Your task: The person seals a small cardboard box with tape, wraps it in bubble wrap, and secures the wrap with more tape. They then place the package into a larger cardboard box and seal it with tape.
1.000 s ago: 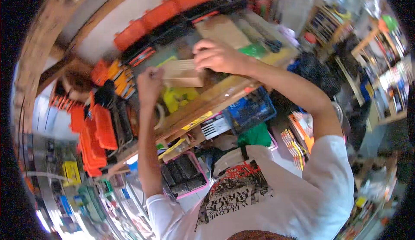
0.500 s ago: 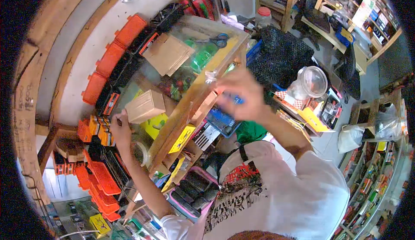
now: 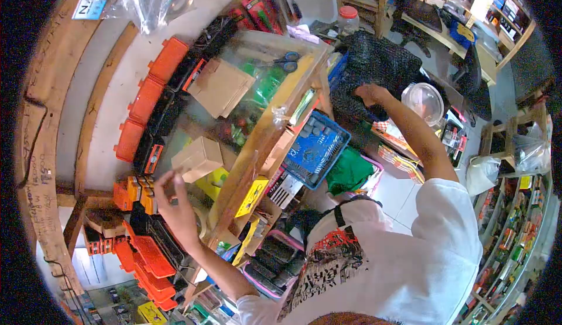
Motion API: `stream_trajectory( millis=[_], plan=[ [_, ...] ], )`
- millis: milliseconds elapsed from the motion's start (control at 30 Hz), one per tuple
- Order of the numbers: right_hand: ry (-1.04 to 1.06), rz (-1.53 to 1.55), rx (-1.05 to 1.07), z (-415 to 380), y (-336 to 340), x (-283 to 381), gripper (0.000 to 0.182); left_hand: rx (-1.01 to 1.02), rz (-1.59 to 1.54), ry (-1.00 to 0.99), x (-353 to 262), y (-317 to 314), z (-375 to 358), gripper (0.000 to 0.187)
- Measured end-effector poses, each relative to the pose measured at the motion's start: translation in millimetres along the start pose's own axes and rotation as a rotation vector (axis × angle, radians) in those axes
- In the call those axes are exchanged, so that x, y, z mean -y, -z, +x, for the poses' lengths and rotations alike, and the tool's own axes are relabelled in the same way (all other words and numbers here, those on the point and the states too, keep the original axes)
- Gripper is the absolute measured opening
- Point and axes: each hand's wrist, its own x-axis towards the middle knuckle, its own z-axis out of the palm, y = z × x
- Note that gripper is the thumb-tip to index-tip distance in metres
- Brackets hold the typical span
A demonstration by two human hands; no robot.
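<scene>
My left hand [image 3: 178,208] is open, its thumb and fingers curved apart, just in front of a small brown cardboard box [image 3: 202,156]. That box rests on the glass-topped counter [image 3: 231,160]. My right hand [image 3: 372,94] is stretched out to the far right over a black textured plastic bag [image 3: 380,62]. Its fingers look curled together against the bag, and what they hold, if anything, cannot be made out. Flattened cardboard [image 3: 221,88] lies farther back on the counter, near blue-handled scissors [image 3: 288,62].
A blue basket [image 3: 316,149] of small items sits beside the counter's wooden edge. Orange-lidded toolboxes [image 3: 146,100] line the wall side. A clear round tub [image 3: 422,104] stands right of the black bag. Clear plastic packaging [image 3: 155,0] hangs at the upper left.
My right hand has moved from above the blue basket out to the black bag, uncovering the basket. My left hand has come away from the cardboard box and its fingers have spread.
</scene>
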Motion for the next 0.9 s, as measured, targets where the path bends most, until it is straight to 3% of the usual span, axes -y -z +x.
stream_trajectory(
  millis=[133,233,367,433,467,567,600,700,767,833,900],
  plan=[
    [0.029,0.102,0.116,-5,25,6,0.047,0.0,-0.028,-0.024,5,5,-18,0.025],
    [-0.155,0.286,0.297,-11,59,-10,0.045,-0.007,-0.058,0.043,6,13,-33,0.025],
    [-0.074,0.414,-0.022,-29,90,-26,0.043,-0.004,-0.059,0.052,3,12,-47,0.024],
    [0.009,0.442,-0.249,-61,150,6,0.046,-0.007,-0.113,-0.002,-5,4,-54,0.024],
    [0.004,0.618,-0.209,-64,164,6,0.044,-0.01,-0.14,-0.029,-9,-1,-58,0.023],
    [0.014,0.851,-0.611,-99,201,49,0.034,0.046,-0.241,-0.238,-30,-23,-74,0.024],
    [0.033,0.914,-0.68,-105,198,47,0.033,0.149,-0.295,-0.2,-36,-31,-84,0.025],
    [0.061,0.85,-0.717,-158,237,112,0.031,0.471,-0.383,0.026,-67,-54,-101,0.042],
    [0.186,0.69,-0.843,-189,246,168,0.027,0.528,-0.783,0.009,-71,-95,-107,0.06],
    [0.251,0.777,-0.758,-206,231,212,0.036,0.589,-1.141,0.098,-77,-134,-116,0.075],
    [0.306,0.73,-0.659,-215,203,248,0.044,0.603,-1.276,0.126,-99,-159,-121,0.068]
  ],
)
